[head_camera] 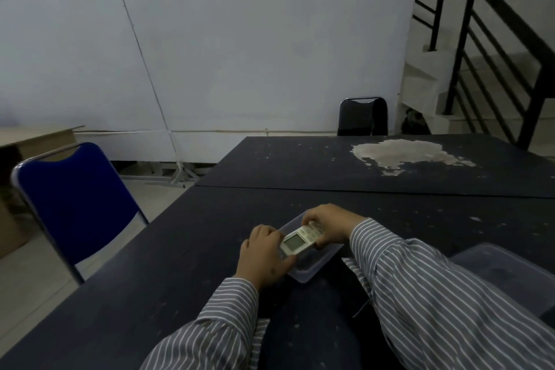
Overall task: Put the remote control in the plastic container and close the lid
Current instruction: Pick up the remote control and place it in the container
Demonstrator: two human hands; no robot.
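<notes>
While held over the open plastic container (312, 267) near the table's (180, 249) left edge, remote control (301, 240) gripped at both ends: right hand (327, 225) closed around the button end, left hand (264, 252) curled at the screen end. Probably light, stiff, smooth plastic; best taken by the long sides. Lid (504, 267) lying apart, at the right edge.

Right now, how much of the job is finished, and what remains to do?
Done: the plastic container sits open on the table. In hand: the right hand and left hand hold the remote control over it, apparently not yet laid flat. Left: release the remote, then fit what looks like the lid, lying at the right.
</notes>
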